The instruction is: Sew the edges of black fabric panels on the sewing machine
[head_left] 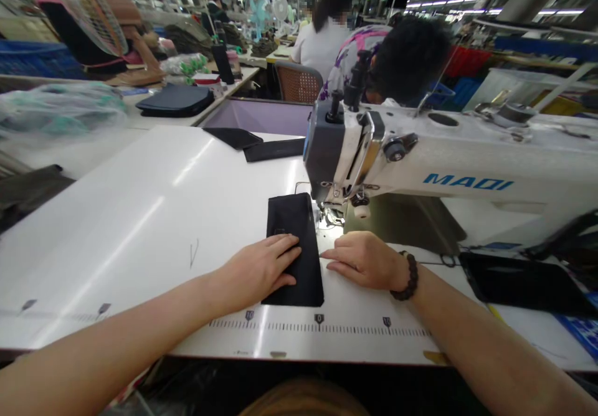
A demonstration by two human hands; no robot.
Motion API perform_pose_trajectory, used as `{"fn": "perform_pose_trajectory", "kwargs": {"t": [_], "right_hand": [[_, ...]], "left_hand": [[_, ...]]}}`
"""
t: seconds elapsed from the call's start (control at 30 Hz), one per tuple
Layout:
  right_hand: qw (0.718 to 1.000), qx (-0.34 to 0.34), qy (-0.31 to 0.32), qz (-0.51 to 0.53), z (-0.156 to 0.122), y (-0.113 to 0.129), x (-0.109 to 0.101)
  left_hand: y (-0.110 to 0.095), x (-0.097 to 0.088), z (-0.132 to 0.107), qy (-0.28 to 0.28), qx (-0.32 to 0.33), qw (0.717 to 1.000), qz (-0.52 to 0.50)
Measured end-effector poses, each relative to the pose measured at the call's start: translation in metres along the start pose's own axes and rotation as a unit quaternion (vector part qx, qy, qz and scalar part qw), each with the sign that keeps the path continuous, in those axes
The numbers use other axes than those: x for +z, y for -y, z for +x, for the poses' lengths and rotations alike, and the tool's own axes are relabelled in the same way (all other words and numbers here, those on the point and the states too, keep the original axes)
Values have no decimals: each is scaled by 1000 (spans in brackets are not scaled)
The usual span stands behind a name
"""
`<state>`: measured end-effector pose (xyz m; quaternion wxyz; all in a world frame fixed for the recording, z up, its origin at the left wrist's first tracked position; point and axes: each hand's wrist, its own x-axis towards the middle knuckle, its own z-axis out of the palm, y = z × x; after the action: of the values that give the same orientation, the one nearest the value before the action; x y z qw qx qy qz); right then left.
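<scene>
A black rectangular fabric piece (303, 273) lies on the white sewing table, just left of the needle area of a white sewing machine (467, 154). My left hand (261, 266) rests on it, palm down with the fingers stretched out. To the right of the piece is my right hand (362, 259), its index finger pointing at the fabric's right edge and the other fingers curled. Whether anything small sits in those fingers cannot be made out. The lit presser foot (332, 218) is just beyond my right hand.
More black fabric pieces (273, 149) lie behind, near the machine head. A black flat item (523, 282) is at the right. A ruler scale (350, 329) runs along the front edge. Beyond stand a fan (93, 11), a dark folded case (175, 100) and co-workers (322, 42).
</scene>
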<state>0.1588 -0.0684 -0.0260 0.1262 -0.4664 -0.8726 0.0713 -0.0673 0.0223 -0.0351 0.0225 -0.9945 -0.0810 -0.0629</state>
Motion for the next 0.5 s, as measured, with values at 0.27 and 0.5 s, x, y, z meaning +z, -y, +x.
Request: {"fn": "perform_pose_trajectory", "kwargs": {"t": [0.27,0.5], "right_hand": [[990,54,85,-94,13,4,-16],[989,70,-20,-131,3,3,7]], "left_hand": [[23,-1,41,5,-12,1000,3],[25,-5,60,31,-13,999,21]]}}
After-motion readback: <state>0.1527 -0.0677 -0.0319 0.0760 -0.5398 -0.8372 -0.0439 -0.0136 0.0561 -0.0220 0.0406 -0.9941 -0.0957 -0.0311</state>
